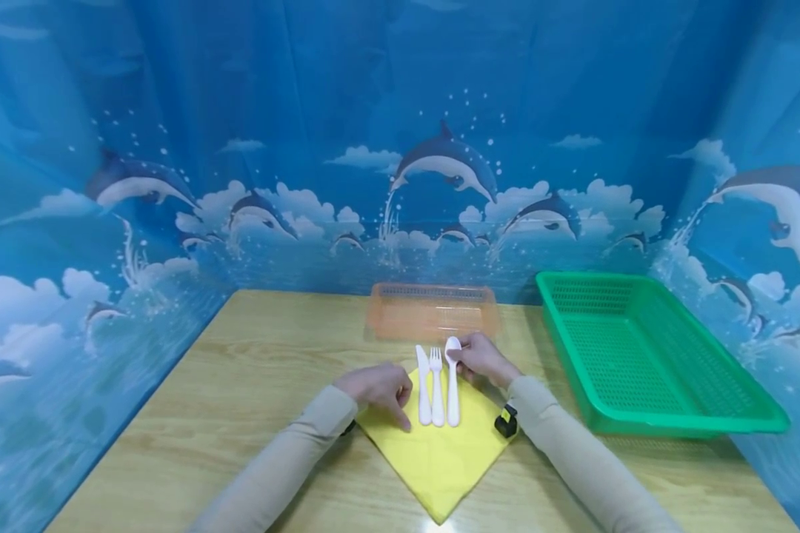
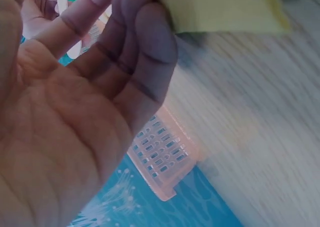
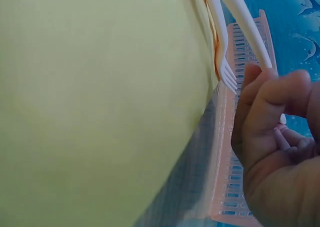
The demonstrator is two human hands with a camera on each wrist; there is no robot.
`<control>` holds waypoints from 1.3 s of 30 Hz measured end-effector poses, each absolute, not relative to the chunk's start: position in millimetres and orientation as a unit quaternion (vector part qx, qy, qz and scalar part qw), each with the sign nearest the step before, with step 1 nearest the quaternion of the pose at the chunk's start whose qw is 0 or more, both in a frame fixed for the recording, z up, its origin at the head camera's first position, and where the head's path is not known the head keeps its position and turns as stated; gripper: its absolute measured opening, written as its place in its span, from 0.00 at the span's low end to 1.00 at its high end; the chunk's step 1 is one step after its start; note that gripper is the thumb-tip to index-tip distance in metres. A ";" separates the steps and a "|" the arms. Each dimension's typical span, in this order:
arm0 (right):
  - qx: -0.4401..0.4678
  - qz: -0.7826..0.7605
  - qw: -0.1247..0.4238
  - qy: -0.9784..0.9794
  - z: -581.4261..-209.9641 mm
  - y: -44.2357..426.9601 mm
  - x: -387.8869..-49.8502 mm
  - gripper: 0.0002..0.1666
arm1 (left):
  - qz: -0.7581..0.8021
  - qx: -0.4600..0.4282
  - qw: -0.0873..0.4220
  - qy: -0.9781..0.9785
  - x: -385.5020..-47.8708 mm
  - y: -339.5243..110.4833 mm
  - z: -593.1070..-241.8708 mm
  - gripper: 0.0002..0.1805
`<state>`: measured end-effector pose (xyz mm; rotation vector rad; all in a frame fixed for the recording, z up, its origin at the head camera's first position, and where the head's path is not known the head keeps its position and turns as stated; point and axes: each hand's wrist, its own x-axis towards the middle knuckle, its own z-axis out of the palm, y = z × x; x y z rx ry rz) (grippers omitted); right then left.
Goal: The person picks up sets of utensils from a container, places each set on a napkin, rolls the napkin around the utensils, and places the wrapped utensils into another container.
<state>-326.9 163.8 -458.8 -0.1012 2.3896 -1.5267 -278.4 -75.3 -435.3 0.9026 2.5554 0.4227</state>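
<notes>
A white plastic knife (image 1: pixel 423 385), a white fork (image 1: pixel 436 385) and a white spoon (image 1: pixel 453 392) lie side by side on a yellow napkin (image 1: pixel 440 463), handles toward me. The spoon is at the right, and my right hand (image 1: pixel 483 359) pinches it near its bowl. In the right wrist view the right hand (image 3: pixel 275 132) has its fingers bent around the spoon (image 3: pixel 245 24), beside the fork (image 3: pixel 220 37). My left hand (image 1: pixel 380 389) is over the napkin's left side, left of the knife. Its fingers are loosely bent and hold no cutlery in the left wrist view.
An orange-pink basket (image 1: pixel 433 292) stands at the back of the wooden table (image 1: pixel 260 370), beyond the cutlery. A large green basket (image 1: pixel 680 426) takes up the right side. Blue dolphin-print sheeting (image 1: pixel 333 89) hangs around the back and sides.
</notes>
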 end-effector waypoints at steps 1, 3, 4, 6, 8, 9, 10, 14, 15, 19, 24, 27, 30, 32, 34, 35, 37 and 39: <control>-0.035 -0.532 0.154 0.832 -459.8 163.8 -326.9 0.12 | 0.148 0.323 0.199 0.913 -277.6 -74.8 -434.9 0.21; -0.031 -0.534 0.156 0.830 -461.1 163.5 -327.2 0.11 | 0.142 0.319 0.203 0.915 -276.2 -73.6 -434.3 0.22; -0.029 -0.535 0.157 0.829 -461.6 163.3 -327.7 0.11 | 0.138 0.318 0.204 0.916 -275.3 -73.0 -433.7 0.22; -0.026 -0.534 0.163 0.829 -462.2 162.8 -328.7 0.11 | 0.131 0.310 0.210 0.918 -274.1 -72.1 -433.2 0.23; -0.021 -0.535 0.171 0.827 -462.5 162.0 -329.5 0.11 | 0.123 0.305 0.214 0.920 -272.9 -71.6 -432.8 0.23; -0.019 -0.534 0.175 0.827 -463.0 161.7 -330.0 0.11 | 0.119 0.303 0.215 0.921 -272.2 -71.4 -432.6 0.23; -0.017 -0.533 0.177 0.827 -463.3 161.4 -330.2 0.11 | 0.116 0.301 0.216 0.921 -271.7 -71.4 -432.7 0.23; -0.010 -0.528 0.180 0.830 -465.8 160.5 -330.2 0.10 | 0.114 0.299 0.217 0.922 -270.2 -71.7 -433.5 0.23; -0.008 -0.526 0.180 0.831 -466.3 160.4 -329.9 0.10 | 0.115 0.298 0.219 0.922 -270.1 -71.7 -434.0 0.23; -0.005 -0.518 0.176 0.837 -467.7 159.6 -328.5 0.08 | 0.121 0.292 0.227 0.921 -271.1 -71.9 -435.1 0.23; 0.002 -0.514 0.175 0.840 -469.7 157.6 -328.9 0.06 | 0.119 0.298 0.228 0.919 -272.4 -72.0 -435.5 0.23; 0.008 -0.506 0.172 0.845 -469.7 155.8 -329.8 0.06 | 0.118 0.302 0.229 0.918 -272.5 -72.2 -435.8 0.23; 0.014 -0.493 0.164 0.854 -468.7 153.8 -329.9 0.06 | 0.122 0.304 0.228 0.917 -272.9 -72.3 -436.5 0.23; 0.017 -0.487 0.159 0.859 -467.6 152.8 -329.3 0.07 | 0.123 0.306 0.226 0.916 -273.3 -72.2 -436.5 0.23; 0.015 -0.482 0.155 0.863 -466.6 152.2 -328.6 0.07 | 0.121 0.309 0.224 0.916 -274.0 -72.1 -437.0 0.23; 0.015 -0.480 0.153 0.864 -466.2 151.9 -328.4 0.07 | 0.120 0.311 0.223 0.916 -274.1 -72.1 -437.0 0.23; 0.013 -0.481 0.150 0.864 -465.9 151.7 -327.9 0.07 | 0.118 0.312 0.222 0.916 -274.0 -72.1 -436.6 0.23; 0.011 -0.482 0.149 0.863 -465.7 151.7 -327.4 0.07 | 0.119 0.313 0.222 0.916 -273.6 -72.2 -436.5 0.23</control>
